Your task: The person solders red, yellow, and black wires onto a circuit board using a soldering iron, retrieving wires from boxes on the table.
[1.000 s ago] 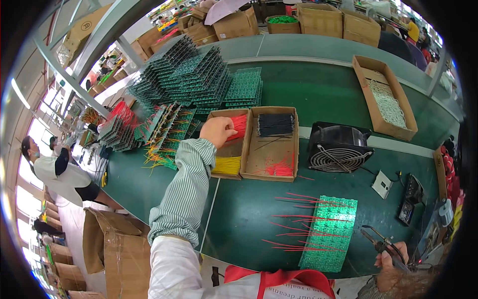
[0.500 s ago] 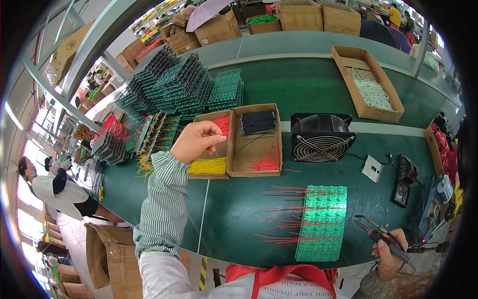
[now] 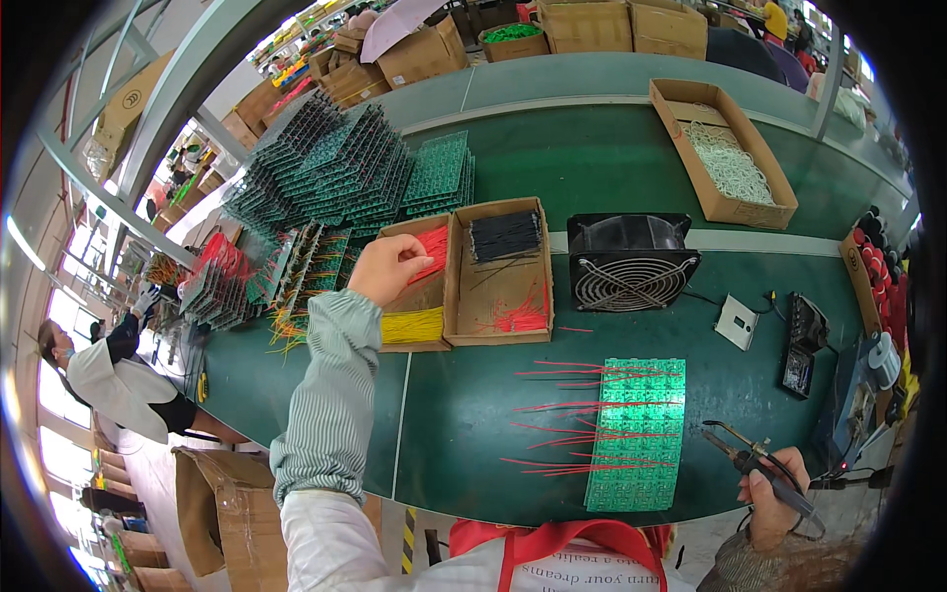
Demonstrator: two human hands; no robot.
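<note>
My left hand [image 3: 388,268] is over the left cardboard box [image 3: 449,296], thumb and fingertips pinched together at a bundle of red wires [image 3: 432,247]. Whether a wire is between the fingertips is too small to tell. Yellow wires [image 3: 412,326] lie in the same box, nearer me. My right hand [image 3: 774,503] is wrapped round a soldering iron [image 3: 779,485] with a thin curved feed tube, its tip pointing up and left. Left of that tip lies a green circuit board panel [image 3: 639,434], with several red wires [image 3: 557,407] sticking out past its left edge.
The adjoining box holds black wires [image 3: 505,237] and short red wires [image 3: 523,311]. A black fan [image 3: 633,264] stands right of it. Stacked circuit boards [image 3: 330,163] rise at back left. A carton of pale rings [image 3: 725,163] sits at back right. A person [image 3: 123,380] works at far left.
My left hand has moved slightly down, its fingertips now closer to the red wires. The whole view has shifted a little. My right hand keeps its hold on the soldering iron.
</note>
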